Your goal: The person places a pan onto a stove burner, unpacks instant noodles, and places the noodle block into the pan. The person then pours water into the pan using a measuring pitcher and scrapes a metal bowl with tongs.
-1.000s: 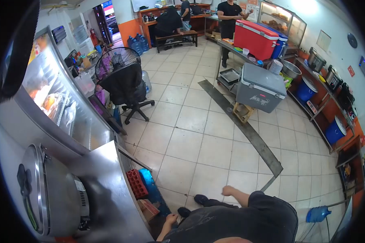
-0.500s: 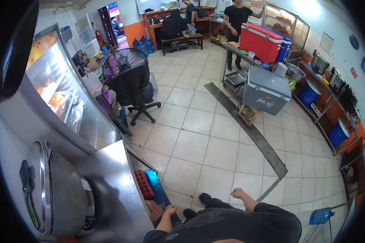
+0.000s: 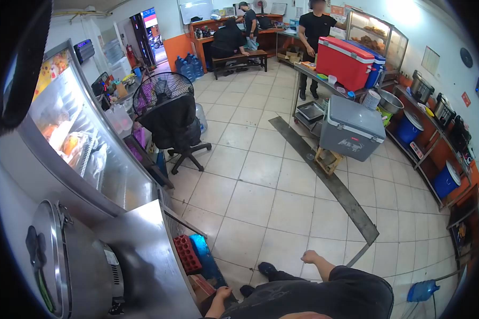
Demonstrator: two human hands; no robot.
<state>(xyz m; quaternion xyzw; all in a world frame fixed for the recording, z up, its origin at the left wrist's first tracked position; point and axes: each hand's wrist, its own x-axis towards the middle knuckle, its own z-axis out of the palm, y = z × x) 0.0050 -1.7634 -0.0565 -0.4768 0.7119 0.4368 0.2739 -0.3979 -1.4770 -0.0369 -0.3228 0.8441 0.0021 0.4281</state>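
My left hand point(image 3: 223, 293) hangs low beside the steel counter point(image 3: 138, 242), its fingers curled in with nothing visible in them. Near it on the floor side stand a red crate-like block point(image 3: 187, 254) and a blue box point(image 3: 207, 260), with a cardboard-coloured piece point(image 3: 201, 285) below. Out over the tiled floor point(image 3: 287, 212), my right hand point(image 3: 310, 257) is loosely closed, touching nothing, and no object shows in it. A large grey pot or cooker point(image 3: 88, 255) with a lid and a black handle sits on the counter at left.
A lit display fridge point(image 3: 77, 138) lines the left, with an office chair point(image 3: 170, 119) and a fan point(image 3: 162, 90) beyond. A grey cooler point(image 3: 351, 127) stands right of a dark floor strip point(image 3: 324, 178). A red cooler point(image 3: 343, 64) is near one person point(image 3: 315, 32); two others are farther back.
The room sits slightly lower in view at near left, as my head has shifted. My hands stay low and closed. At the back, a standing person has turned with an arm raised.
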